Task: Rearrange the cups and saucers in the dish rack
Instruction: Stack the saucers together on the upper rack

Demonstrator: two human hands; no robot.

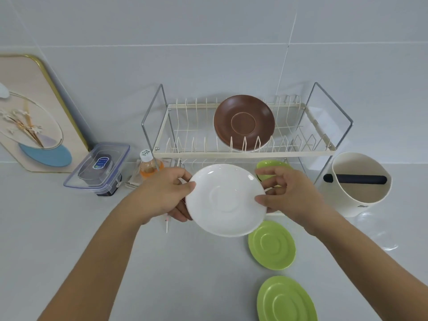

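I hold a white saucer (224,200) in front of the two-tier dish rack (245,154). My left hand (166,193) grips its left rim and my right hand (289,195) grips its right rim. A brown saucer (244,122) stands upright in the rack's upper tier. A green cup (271,166) sits in the lower tier, partly hidden behind my right hand. Two green saucers lie flat on the counter, one (272,244) just below the white saucer and one (286,300) nearer to me.
A cream round container (359,184) with a black bar stands right of the rack. Left of the rack are a small orange bottle (148,165), a clear lidded box (99,169) and a framed picture (34,112) leaning on the tiled wall.
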